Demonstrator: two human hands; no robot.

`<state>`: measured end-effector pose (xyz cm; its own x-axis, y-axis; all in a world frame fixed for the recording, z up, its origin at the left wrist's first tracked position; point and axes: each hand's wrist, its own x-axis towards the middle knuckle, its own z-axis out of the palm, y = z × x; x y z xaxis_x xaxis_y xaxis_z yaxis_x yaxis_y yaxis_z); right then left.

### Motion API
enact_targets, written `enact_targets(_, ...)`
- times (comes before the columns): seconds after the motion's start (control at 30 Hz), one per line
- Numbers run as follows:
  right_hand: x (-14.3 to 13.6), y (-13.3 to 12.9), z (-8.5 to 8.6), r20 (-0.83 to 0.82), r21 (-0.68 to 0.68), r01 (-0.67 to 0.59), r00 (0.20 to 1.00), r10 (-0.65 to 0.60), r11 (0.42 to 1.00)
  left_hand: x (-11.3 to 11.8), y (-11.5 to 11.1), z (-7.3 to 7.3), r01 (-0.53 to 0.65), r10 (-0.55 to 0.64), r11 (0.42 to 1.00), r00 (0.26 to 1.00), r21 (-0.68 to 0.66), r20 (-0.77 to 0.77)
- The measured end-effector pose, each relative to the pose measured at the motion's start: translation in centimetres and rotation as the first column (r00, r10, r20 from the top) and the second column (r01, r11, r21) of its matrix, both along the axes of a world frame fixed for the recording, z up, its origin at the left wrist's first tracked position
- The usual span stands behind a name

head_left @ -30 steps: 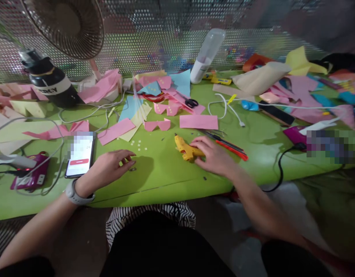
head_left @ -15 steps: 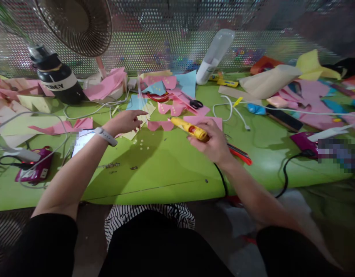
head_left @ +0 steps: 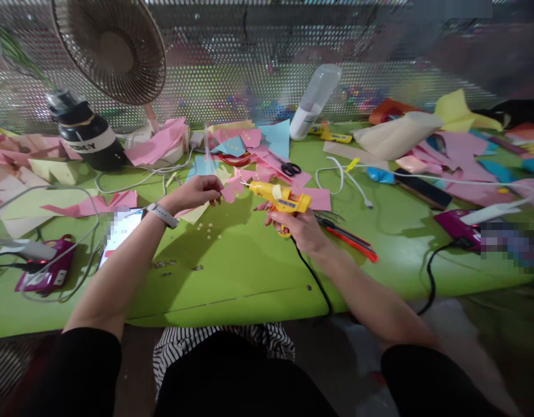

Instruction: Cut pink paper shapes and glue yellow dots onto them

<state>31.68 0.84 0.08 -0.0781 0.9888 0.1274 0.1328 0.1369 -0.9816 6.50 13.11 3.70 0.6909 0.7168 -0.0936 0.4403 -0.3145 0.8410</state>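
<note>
My left hand, with a pale watch on its wrist, pinches the left edge of a pink paper cutout held just above the table. In my right hand is a yellow hot glue gun, its handle wrapped by my fingers. The metal nozzle points left, close to the cutout's right side; I cannot tell whether they touch. Several tiny pale squares lie on the green table below. Behind the nozzle, more pink paper is partly hidden. The gun's black cord runs down over the table edge.
Black-handled scissors lie on paper at the back. A red utility knife is right of my right hand. A phone lies under my left forearm. A fan, a black bottle and a tilted clear bottle stand behind.
My left hand has closed from reaching fingers onto the pink cutout and lifted it. My right hand has turned the glue gun, bringing its nozzle left toward the cutout. The view has tilted slightly up.
</note>
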Motion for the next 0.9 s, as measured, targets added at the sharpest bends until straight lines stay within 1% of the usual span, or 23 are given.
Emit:
enact_targets(0.1, -0.1, -0.5, 0.1, -0.009, 0.045, -0.052, 0.999, 0.052, 0.998, -0.3, -1.2, 0.6, -0.030, 0.033, 0.999, 0.995, -0.033, 0.097)
enact_targets(0.2, -0.5, -1.0, 0.2, 0.020, 0.054, -0.092, 0.996, 0.091, 0.994, -0.8, -2.5, 0.8, -0.032, 0.038, 0.998, 0.992, -0.047, 0.119)
enact_targets(0.33, -1.4, -1.6, 0.7, 0.065, 0.071, -0.114, 0.992, 0.110, 0.991, -1.8, -3.9, 0.6, -0.041, 0.050, 0.998, 0.984, -0.055, 0.172)
enact_targets(0.47, -2.1, -1.5, 1.5, 0.102, 0.082, -0.122, 0.988, 0.114, 0.989, -2.6, -5.0, 0.0, -0.062, 0.084, 0.994, 0.965, -0.095, 0.250)
enact_targets(0.57, -2.3, -1.1, 1.8, 0.146, 0.073, -0.124, 0.983, 0.113, 0.990, -2.9, -5.5, -0.6, -0.087, 0.124, 0.989, 0.936, -0.123, 0.330)
enact_targets(0.63, -2.5, -1.0, 1.7, 0.148, 0.064, -0.120, 0.983, 0.109, 0.991, -2.9, -5.6, -1.0, -0.095, 0.140, 0.986, 0.925, -0.140, 0.354)
enact_targets(0.8, -2.7, -1.3, 1.0, 0.162, 0.042, -0.161, 0.975, 0.152, 0.986, -2.9, -5.6, -1.2, -0.098, 0.143, 0.985, 0.922, -0.141, 0.361)
enact_targets(0.9, -2.6, -1.4, 0.8, 0.189, 0.054, -0.159, 0.971, 0.147, 0.986, -3.0, -5.5, -1.3, -0.087, 0.128, 0.987, 0.932, -0.135, 0.339)
